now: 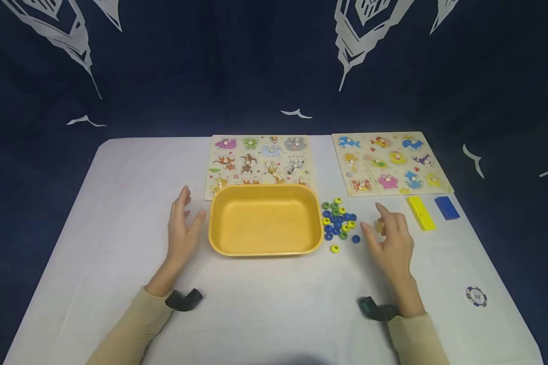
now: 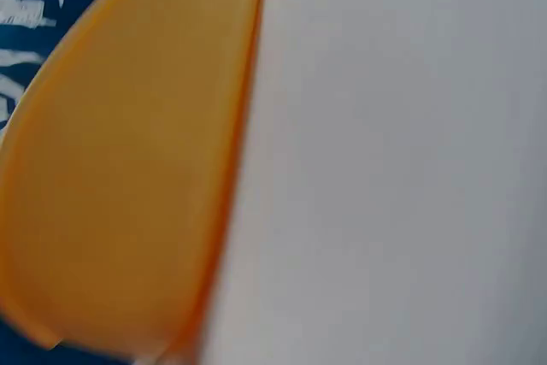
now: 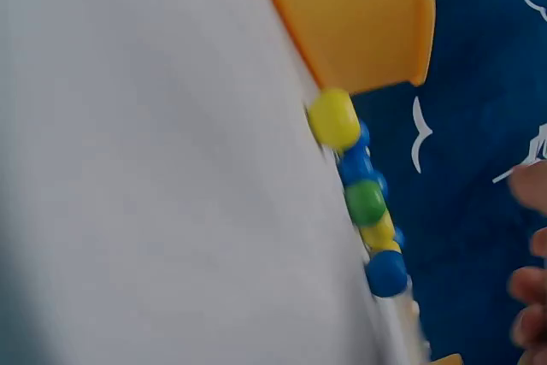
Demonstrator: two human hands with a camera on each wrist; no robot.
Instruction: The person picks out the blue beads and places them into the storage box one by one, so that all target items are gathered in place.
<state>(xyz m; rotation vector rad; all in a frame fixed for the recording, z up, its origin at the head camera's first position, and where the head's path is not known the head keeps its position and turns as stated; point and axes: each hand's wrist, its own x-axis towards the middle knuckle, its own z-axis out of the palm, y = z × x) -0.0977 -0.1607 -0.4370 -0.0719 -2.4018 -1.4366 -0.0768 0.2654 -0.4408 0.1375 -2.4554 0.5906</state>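
A person's left hand (image 1: 182, 230) is hovering just beside the left end of a yellow tray (image 1: 266, 247), its fingers extending fairly straight and its thumb standing apart from them. The tray is sitting near the middle of a white-covered table (image 1: 274, 309), its floor showing bare yellow. The right hand (image 1: 392, 246) is hovering on the other side, its thumb and index finger spreading apart while the remaining fingers are bending loosely. Between that hand and the tray, small blue, yellow and green beads (image 1: 339, 219) are clustering on the cloth, with one yellow bead (image 1: 335, 249) lying nearer the person. Behind the tray an animal puzzle board (image 1: 260, 152) is lying partly hidden by its rim; a sea-creature board (image 1: 392, 165) is resting farther right. A yellow block (image 1: 421, 213), a blue block (image 1: 447, 208) and a chip marked 10 (image 1: 477, 296) are lying to the right of the right hand.
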